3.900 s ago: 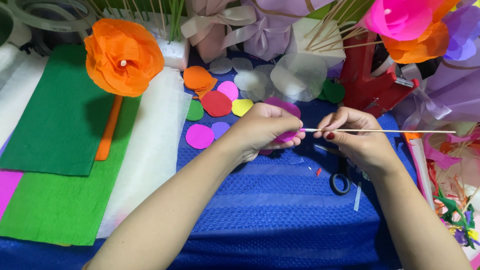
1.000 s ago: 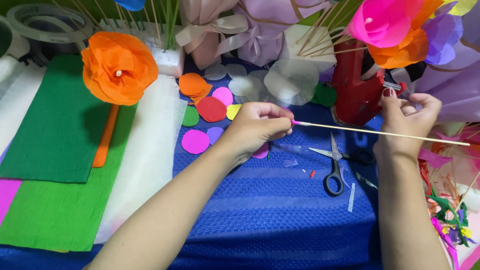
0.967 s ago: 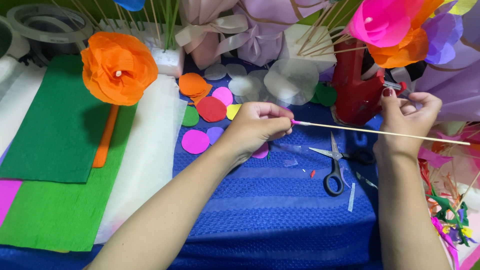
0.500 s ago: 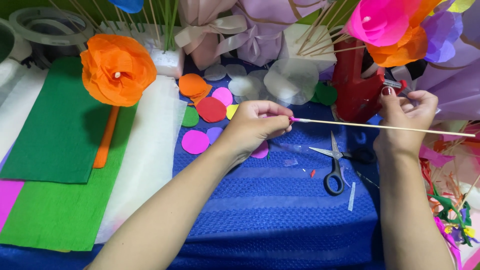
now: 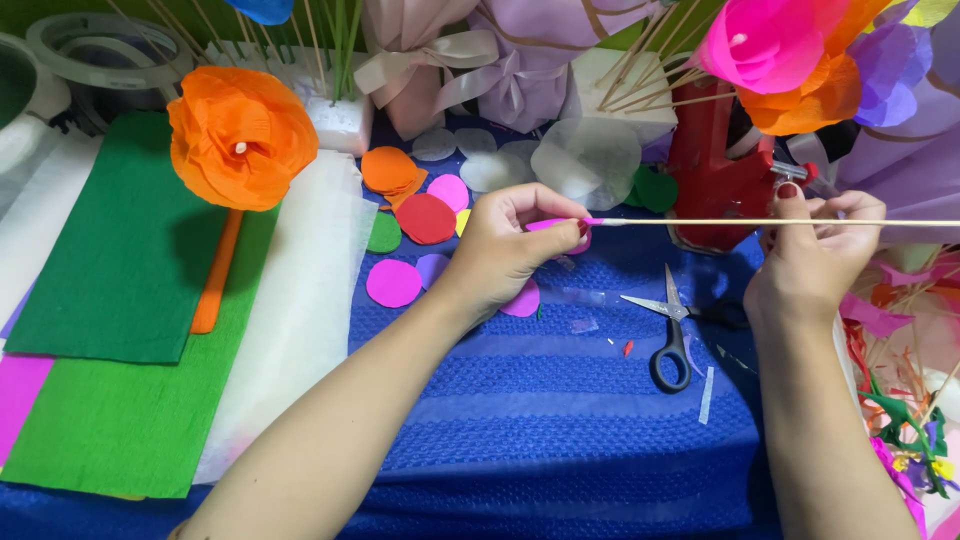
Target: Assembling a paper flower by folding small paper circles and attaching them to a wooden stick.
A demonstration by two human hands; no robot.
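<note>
Above the blue towel (image 5: 560, 420), toward its far edge: left hand (image 5: 510, 250) pinching a pink paper strip (image 5: 560, 226) closed around the tip of a thin wooden stick (image 5: 720, 221); right hand (image 5: 815, 255) lightly curled, fingertips gripping the stick farther along, keeping it level for wrapping; scissors (image 5: 668, 330) lying near, between both hands.

A thin pale wooden skewer stick (image 5: 770, 221) is held level above the blue towel, running left to right and off the right edge of the view. Its left tip is wrapped in a small pink crepe-paper piece (image 5: 562, 230), pinched there and partly hidden by fingers.
</note>
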